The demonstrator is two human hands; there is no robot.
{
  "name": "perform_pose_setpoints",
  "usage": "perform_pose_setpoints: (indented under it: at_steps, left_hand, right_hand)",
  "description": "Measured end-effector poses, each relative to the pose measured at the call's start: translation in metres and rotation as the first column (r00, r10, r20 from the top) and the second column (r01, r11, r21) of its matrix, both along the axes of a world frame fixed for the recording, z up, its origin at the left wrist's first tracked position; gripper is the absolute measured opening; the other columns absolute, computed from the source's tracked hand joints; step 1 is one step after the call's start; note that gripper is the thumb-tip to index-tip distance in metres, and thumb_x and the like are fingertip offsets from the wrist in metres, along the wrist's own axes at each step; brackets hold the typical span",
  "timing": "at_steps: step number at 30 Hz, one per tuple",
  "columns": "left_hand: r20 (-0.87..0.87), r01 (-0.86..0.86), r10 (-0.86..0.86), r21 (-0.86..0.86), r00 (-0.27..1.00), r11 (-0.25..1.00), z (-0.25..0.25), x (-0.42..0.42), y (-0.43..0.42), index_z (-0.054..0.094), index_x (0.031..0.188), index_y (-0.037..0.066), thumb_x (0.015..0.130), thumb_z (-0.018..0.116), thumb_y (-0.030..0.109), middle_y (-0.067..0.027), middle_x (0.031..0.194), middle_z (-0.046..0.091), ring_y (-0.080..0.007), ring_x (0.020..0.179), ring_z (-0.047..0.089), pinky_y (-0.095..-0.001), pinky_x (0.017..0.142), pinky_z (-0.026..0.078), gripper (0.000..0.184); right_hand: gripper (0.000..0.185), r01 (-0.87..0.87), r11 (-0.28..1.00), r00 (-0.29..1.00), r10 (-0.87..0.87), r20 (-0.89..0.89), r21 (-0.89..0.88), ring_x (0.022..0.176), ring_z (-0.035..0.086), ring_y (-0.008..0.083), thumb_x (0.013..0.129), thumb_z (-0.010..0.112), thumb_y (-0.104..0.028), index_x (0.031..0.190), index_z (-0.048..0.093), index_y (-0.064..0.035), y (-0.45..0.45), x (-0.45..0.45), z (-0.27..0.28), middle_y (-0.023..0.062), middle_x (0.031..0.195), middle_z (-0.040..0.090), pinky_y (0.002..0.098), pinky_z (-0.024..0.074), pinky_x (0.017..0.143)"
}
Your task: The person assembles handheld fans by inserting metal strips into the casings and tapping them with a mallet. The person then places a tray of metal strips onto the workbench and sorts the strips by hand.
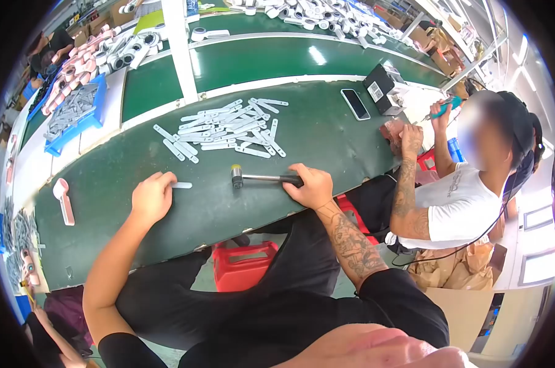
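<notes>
My left hand (153,197) is closed on a small light-grey strip (182,185), whose end sticks out to the right over the green tabletop (124,236). My right hand (311,186) wraps round the black handle of a hammer (262,178). The hammer lies level, its yellow-tipped head (236,175) at the left, between my two hands. Beyond the hands a loose pile of similar grey strips (228,126) is spread on the tabletop.
A pink and white part (64,201) lies at the left. At the right are a phone (355,104), a black box (385,89) and a co-worker (455,202) holding a teal tool (444,107). A blue tray (96,113) holds grey pieces.
</notes>
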State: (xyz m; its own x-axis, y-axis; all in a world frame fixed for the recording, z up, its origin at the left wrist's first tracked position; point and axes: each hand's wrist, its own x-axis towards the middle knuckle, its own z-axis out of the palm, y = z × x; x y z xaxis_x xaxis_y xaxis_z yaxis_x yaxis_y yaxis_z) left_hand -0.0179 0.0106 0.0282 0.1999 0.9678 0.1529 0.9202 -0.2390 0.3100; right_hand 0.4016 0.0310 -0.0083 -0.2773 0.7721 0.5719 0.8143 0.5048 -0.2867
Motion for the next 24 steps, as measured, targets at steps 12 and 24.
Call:
perform_pose_setpoints:
  at_steps: [12,24]
  left_hand:
    - [0.053,0.006,-0.008,0.044,0.999,0.999,0.005,0.002,-0.003,0.072,0.092,0.009,0.089,0.072,0.014,-0.0081,0.093,0.069,-0.0331,0.089,0.068,-0.0454,0.078,0.055,0.006]
    - [0.171,-0.161,0.174,-0.087,0.970,0.983,-0.013,-0.007,0.007,0.073,0.101,0.005,0.086,0.080,0.022,-0.0153,0.098,0.070,-0.0325,0.098,0.067,-0.0426,0.089,0.054,0.024]
  right_hand:
    - [0.013,-0.020,0.988,0.993,0.002,-0.117,-0.150,0.055,0.065,0.0292,0.087,0.081,-0.021,0.089,0.069,-0.0158,-0.023,-0.020,0.008,0.0073,0.061,0.063,0.0400,0.0503,0.051]
    - [0.042,-0.027,0.930,0.999,0.042,0.031,-0.366,0.126,0.064,0.0301,0.099,0.065,-0.016,0.140,0.069,-0.0239,0.206,0.047,0.051,0.0088,0.147,0.061,0.0371,0.0509,0.105]
